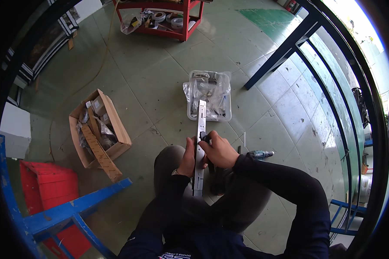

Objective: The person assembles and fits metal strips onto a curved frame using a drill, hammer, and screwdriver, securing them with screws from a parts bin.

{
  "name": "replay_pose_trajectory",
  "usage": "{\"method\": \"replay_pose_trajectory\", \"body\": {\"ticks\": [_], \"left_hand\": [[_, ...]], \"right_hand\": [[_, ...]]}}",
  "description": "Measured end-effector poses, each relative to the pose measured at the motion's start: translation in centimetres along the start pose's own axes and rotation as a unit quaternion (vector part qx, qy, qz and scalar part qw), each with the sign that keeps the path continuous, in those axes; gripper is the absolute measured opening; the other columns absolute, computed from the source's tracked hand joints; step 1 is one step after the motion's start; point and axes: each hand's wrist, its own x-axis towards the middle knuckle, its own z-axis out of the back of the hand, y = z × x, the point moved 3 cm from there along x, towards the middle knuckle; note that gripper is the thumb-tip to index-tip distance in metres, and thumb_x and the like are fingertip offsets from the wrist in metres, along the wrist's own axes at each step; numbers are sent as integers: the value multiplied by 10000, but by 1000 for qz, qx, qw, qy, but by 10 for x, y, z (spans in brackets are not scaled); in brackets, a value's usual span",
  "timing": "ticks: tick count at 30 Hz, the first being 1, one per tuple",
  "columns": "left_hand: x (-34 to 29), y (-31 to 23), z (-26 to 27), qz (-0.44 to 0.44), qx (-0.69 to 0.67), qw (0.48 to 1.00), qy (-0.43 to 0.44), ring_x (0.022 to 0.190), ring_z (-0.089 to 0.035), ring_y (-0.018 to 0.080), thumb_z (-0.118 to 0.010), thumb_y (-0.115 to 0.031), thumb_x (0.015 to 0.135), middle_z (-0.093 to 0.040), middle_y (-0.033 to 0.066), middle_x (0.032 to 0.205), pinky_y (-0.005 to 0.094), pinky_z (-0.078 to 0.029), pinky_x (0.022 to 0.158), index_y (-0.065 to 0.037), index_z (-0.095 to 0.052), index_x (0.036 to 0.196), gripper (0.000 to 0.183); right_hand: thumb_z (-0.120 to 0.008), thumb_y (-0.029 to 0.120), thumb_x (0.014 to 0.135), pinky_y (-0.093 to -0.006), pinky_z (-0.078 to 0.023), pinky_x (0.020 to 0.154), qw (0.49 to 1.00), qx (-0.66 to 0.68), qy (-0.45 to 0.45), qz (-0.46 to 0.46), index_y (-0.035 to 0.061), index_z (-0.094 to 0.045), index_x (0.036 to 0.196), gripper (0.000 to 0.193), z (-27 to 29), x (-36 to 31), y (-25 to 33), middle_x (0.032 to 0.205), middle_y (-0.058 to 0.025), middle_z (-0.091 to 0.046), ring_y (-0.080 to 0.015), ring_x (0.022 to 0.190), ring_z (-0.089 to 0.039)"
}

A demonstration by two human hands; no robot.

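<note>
A long, narrow silver metal strip (201, 116) with slots and holes stands lengthwise over my lap, its far end overlapping a clear plastic bin. My left hand (187, 159) is closed round the strip's left side, thumb up along the edge. From the right, my right hand (221, 151) is closed on a small black part (205, 137) against the strip's middle. Its exact kind does not show, and my fingers hide much of it. On the floor just right of my right hand lies a teal and black power drill (260, 154).
The plastic bin (229, 93) holds clear bags of parts. A cardboard box (122, 129) with small boxes and a brown strip (100, 151) stands at left. Blue metal frames (78, 202) flank me, beside a red container (52, 183). A red cart (186, 21) with tape rolls is ahead.
</note>
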Motion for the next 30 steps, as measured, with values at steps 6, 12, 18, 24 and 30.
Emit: {"method": "replay_pose_trajectory", "body": {"ticks": [6,12,18,24,30], "left_hand": [[7,12,8,-89,11,996,-16,610,-553,70,-243,-682,1023,-572,-14,839,239,-452,454,-165,-490,1252,617],[7,14,15,-5,-22,999,31,605,-561,123,-246,-736,989,-603,54,1023,265,-445,447,-138,-472,1259,694],[0,11,3,51,-55,989,130,602,-516,122,-170,-822,927,-571,88,1165,256,-434,440,-124,-408,1342,846],[-7,14,-13,113,-75,978,159,599,-512,111,-156,-847,903,-565,103,1161,245,-430,432,-97,-367,1410,929],[-14,15,-15,129,-56,979,147,598,-485,106,-202,-846,905,-539,101,1174,237,-404,434,-86,-361,1421,933]], "right_hand": [[-613,290,962,-473,-560,642,987,111,26,-116,-56,-424,1014,398,4,-6,16,892,-305,-672,-439,762,-698],[-663,142,878,-484,-526,725,985,-78,138,74,4,-476,1178,380,21,2,3,939,-207,-682,-414,858,-680],[-627,147,924,-419,-515,762,847,-371,167,343,193,-598,1312,392,61,11,17,869,-98,-657,-286,879,-687],[-646,215,895,-377,-512,793,717,-410,134,548,205,-672,1147,254,71,6,21,847,-33,-649,-239,835,-667],[-643,227,901,-369,-537,771,714,-421,202,521,193,-680,1136,240,77,7,25,860,-40,-648,-226,877,-671]]}}
